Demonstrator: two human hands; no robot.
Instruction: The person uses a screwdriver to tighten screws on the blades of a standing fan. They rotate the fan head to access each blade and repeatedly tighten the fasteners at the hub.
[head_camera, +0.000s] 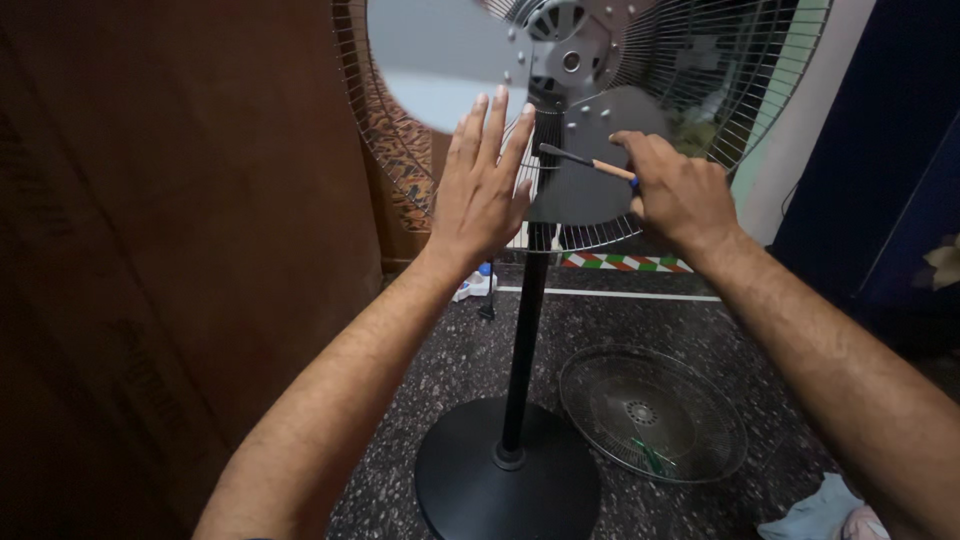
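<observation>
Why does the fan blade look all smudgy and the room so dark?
In the head view, the upper blade is smeared by motion blur, while the left hand and the right hand holding the screwdriver look sharp; lighting is dim, the wooden panel dark, edges slightly curved.

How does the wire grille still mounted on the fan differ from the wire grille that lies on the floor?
The mounted rear grille stands upright behind the grey blades; the loose grille lies flat on the dark speckled floor beside the round base. The mounted one is cut off by the picture's top edge; the loose one shows whole, with something small and green resting inside. Both are round wire guards.
</observation>
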